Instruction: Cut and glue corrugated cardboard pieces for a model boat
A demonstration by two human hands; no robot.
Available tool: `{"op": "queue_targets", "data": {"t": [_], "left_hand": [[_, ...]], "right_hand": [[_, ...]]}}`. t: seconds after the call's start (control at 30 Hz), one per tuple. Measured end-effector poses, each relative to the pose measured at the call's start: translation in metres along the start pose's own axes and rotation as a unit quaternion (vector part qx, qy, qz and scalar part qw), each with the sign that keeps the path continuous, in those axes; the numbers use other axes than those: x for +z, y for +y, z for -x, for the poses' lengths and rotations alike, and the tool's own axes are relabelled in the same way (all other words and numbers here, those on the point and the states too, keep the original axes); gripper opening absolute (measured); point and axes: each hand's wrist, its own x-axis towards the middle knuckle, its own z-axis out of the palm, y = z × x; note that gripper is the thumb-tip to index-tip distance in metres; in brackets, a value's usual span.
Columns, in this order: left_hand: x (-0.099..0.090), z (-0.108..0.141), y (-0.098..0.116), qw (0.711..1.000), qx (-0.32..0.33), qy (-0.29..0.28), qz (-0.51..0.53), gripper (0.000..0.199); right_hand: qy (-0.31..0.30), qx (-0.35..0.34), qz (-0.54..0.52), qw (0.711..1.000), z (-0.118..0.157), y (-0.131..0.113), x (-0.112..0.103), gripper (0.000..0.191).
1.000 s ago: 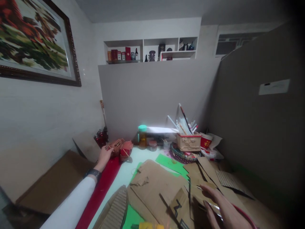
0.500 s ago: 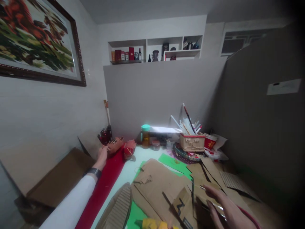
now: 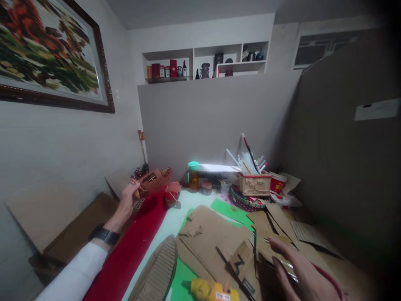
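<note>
My left hand [image 3: 127,201], with a dark watch on its wrist, pinches the near end of a reddish-brown model boat [image 3: 154,183] over the red cloth [image 3: 138,246] at the left. A small red object [image 3: 172,193] lies just right of the boat. At the lower right, my right hand [image 3: 293,269] is closed around a shiny metal tool [image 3: 290,269], whose exact shape I cannot make out, above cut cardboard. A boat-shaped corrugated cardboard piece [image 3: 156,269] rests at the bottom centre, beside a yellow bottle [image 3: 213,290].
Brown cardboard [image 3: 216,238] covers green sheets [image 3: 230,211] mid-table. Behind stand an amber jar [image 3: 193,179], a decorated box [image 3: 254,186] of pens and a red cup [image 3: 277,184]. An open carton [image 3: 75,225] is at the left.
My left hand has lifted the model boat and tilted it, showing more of it, and has shifted slightly left. The view has moved a little. My right hand has barely moved.
</note>
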Motion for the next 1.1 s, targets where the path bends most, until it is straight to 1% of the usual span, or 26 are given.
{"op": "queue_targets", "data": {"t": [0.1,0.23,0.33,0.4,0.5,0.57,0.63,0.8,0.9,1.0,1.03,1.1], "left_hand": [[0.004,0.028,0.017,0.996,0.011,-0.088,0.011,0.03],[0.005,0.067,0.034,0.981,0.011,-0.194,0.011,0.031],[0.003,0.089,0.044,0.965,0.004,-0.262,0.002,0.042],[0.001,0.102,0.051,0.956,0.004,-0.292,-0.008,0.05],[-0.001,0.12,0.061,0.948,0.005,-0.318,-0.034,0.053],[-0.004,0.13,0.066,0.943,0.013,-0.326,-0.061,0.051],[-0.007,0.138,0.069,0.937,0.034,-0.335,-0.095,0.047],[-0.016,0.15,0.073,0.896,0.099,-0.402,-0.163,0.041],[-0.021,0.156,0.073,0.876,0.139,-0.422,-0.185,0.037],[-0.022,0.164,0.074,0.859,0.163,-0.44,-0.205,0.038],[-0.021,0.167,0.075,0.859,0.161,-0.44,-0.207,0.038],[-0.019,0.175,0.077,0.868,0.154,-0.425,-0.204,0.038]], "right_hand": [[0.009,0.022,-0.015,1.0,-0.007,-0.011,-0.009,0.026],[0.022,0.047,-0.024,0.998,-0.017,-0.025,-0.019,0.023],[0.015,0.06,-0.032,0.998,-0.019,-0.027,-0.019,0.023],[0.01,0.069,-0.042,0.997,-0.018,-0.028,-0.018,0.024],[0.0,0.08,-0.061,0.995,-0.018,-0.028,-0.02,0.025],[-0.005,0.087,-0.072,0.994,-0.019,-0.03,-0.022,0.026],[-0.01,0.093,-0.081,0.992,-0.019,-0.031,-0.024,0.026],[-0.027,0.116,-0.109,0.987,-0.019,-0.033,-0.026,0.026],[-0.033,0.127,-0.125,0.983,-0.019,-0.034,-0.027,0.026],[-0.04,0.135,-0.141,0.98,-0.02,-0.035,-0.029,0.026],[-0.043,0.138,-0.146,0.979,-0.02,-0.035,-0.03,0.027],[-0.048,0.146,-0.155,0.976,-0.02,-0.035,-0.031,0.027]]}}
